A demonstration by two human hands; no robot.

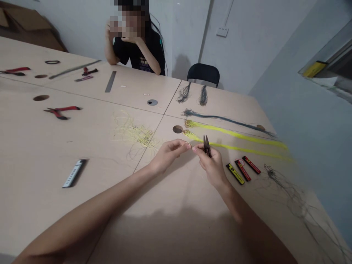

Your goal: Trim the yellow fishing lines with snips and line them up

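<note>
Left fingers [187, 146] pinched thin strand [185, 143] | right fingers [195, 149], closed alongside, held snips [206, 145] | steadiness wanted short grip, blades outward

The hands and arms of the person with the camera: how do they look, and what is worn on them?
The left forearm and right forearm are bare, with no sleeves in view. The left hand and right hand are ungloved; no watch, bracelet or ring shows.
</note>
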